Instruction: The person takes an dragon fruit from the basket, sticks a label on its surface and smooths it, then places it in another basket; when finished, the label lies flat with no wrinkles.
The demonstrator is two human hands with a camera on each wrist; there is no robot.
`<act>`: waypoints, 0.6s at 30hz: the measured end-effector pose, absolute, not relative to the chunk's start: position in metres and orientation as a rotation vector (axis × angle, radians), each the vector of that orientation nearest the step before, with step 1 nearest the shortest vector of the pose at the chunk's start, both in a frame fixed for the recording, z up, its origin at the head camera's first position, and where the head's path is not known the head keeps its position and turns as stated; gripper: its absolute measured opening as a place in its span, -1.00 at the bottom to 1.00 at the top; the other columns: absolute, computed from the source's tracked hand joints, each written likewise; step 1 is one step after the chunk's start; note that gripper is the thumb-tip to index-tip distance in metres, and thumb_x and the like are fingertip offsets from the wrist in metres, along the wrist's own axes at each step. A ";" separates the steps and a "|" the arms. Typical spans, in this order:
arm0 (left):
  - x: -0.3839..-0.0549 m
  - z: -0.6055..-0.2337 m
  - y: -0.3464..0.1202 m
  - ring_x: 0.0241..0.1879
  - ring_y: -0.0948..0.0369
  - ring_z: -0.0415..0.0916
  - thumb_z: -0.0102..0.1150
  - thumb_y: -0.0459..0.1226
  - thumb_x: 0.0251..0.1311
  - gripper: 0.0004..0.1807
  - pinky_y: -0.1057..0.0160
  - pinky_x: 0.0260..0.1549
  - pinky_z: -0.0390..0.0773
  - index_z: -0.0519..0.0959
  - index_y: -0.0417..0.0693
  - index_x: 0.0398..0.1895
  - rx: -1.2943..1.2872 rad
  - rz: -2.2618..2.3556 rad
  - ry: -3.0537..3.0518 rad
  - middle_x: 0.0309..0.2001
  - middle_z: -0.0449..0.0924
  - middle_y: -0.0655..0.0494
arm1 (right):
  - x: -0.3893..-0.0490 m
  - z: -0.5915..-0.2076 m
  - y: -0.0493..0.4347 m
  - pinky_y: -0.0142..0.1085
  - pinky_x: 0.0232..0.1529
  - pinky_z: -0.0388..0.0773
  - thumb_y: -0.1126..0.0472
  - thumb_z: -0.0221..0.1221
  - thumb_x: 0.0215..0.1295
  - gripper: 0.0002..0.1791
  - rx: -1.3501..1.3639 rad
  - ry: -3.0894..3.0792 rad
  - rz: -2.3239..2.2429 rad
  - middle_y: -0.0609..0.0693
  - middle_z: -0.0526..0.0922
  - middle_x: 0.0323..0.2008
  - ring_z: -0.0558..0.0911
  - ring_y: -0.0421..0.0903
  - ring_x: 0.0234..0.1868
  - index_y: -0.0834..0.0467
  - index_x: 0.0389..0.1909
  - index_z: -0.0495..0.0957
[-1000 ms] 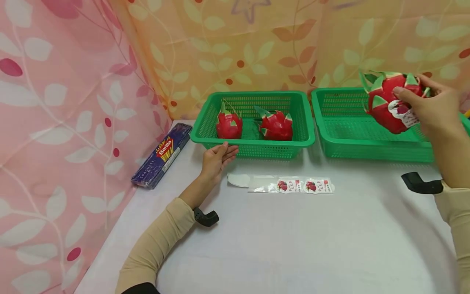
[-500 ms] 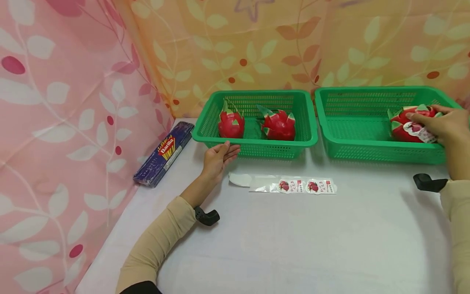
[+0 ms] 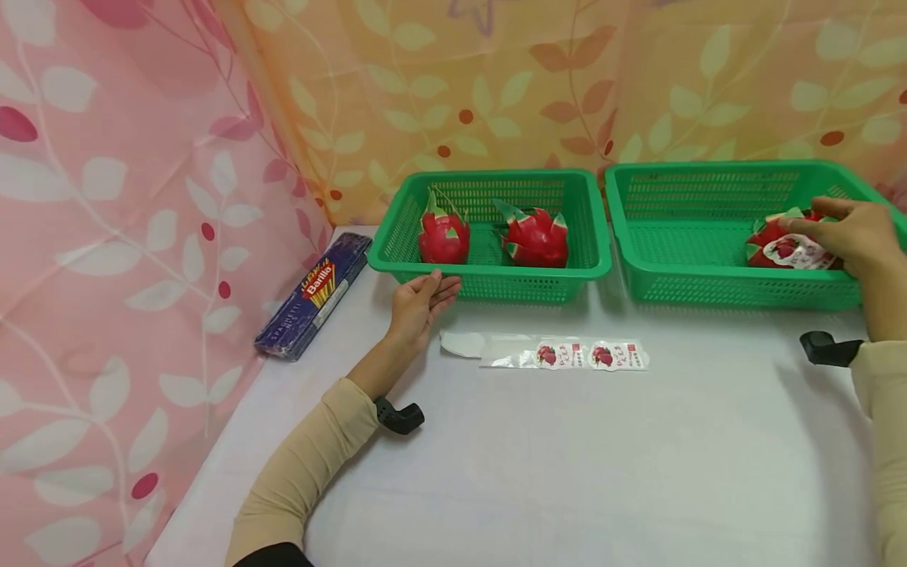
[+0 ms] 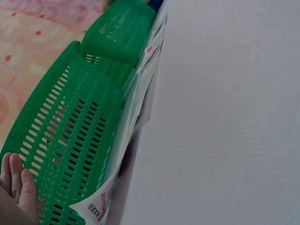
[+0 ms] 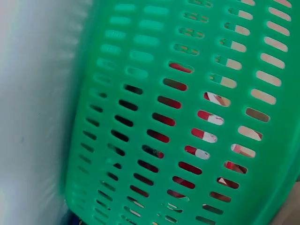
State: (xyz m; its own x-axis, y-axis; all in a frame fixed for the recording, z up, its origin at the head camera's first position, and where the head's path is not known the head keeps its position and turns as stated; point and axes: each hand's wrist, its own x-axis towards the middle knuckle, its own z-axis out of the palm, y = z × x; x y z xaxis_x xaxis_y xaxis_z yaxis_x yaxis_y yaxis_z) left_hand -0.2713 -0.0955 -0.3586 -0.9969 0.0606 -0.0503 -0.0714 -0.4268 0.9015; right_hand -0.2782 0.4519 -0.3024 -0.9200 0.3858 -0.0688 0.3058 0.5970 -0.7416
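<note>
My right hand (image 3: 864, 230) grips a red dragon fruit (image 3: 768, 236) low inside the right green basket (image 3: 694, 236). A white label with a fruit picture sticks to its front. Through the slots of that basket's wall (image 5: 187, 110), the right wrist view shows bits of red skin and white label. My left hand (image 3: 416, 311) touches the front rim of the left green basket (image 3: 510, 272), fingers fairly straight, which the left wrist view confirms against the slotted wall (image 4: 70, 112). Inside that basket sit two more dragon fruits, one on the left (image 3: 444, 239) and one on the right (image 3: 537, 240).
A strip of fruit labels (image 3: 560, 354) lies on the white table (image 3: 567, 457) before the left basket. To the left lies a blue Barilla spaghetti pack (image 3: 312, 295). Patterned cloth (image 3: 496, 79) hangs behind and at the left side.
My right hand has lowered the labelled dragon fruit from above the right basket down into it, at its right end. My left hand has stayed at the left basket's rim.
</note>
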 end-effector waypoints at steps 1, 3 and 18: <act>-0.272 -0.359 -0.095 -0.33 0.25 0.66 -0.02 -0.26 0.31 -0.83 0.24 -0.09 0.57 0.51 -0.19 -0.30 -0.016 2.587 1.640 -0.40 0.69 0.10 | -0.277 -0.302 0.449 -0.52 -0.62 0.33 -0.29 0.09 0.09 -0.10 -0.578 -2.715 1.196 -0.25 -0.14 0.44 0.22 -0.53 -0.41 -0.07 0.40 -0.01; -0.272 -0.359 -0.095 -0.32 0.25 0.66 -0.01 -0.25 0.30 -0.82 0.22 -0.08 0.57 0.51 -0.20 -0.28 -0.015 2.583 1.647 -0.40 0.69 0.10 | -0.274 -0.299 0.442 -0.52 -0.48 0.42 -0.28 0.05 0.13 -0.13 -0.577 -2.703 1.158 -0.19 -0.15 0.45 0.41 -0.43 -0.16 0.00 0.39 0.01; -0.270 -0.359 -0.094 -0.34 0.25 0.66 0.01 -0.24 0.29 -0.80 0.20 -0.07 0.56 0.53 -0.21 -0.25 -0.054 2.592 1.657 -0.42 0.70 0.12 | -0.304 -0.266 0.306 -0.10 0.37 0.10 -0.17 0.12 0.18 -0.24 -0.091 -2.610 1.115 0.09 0.24 0.33 0.10 0.02 0.40 0.11 0.33 0.20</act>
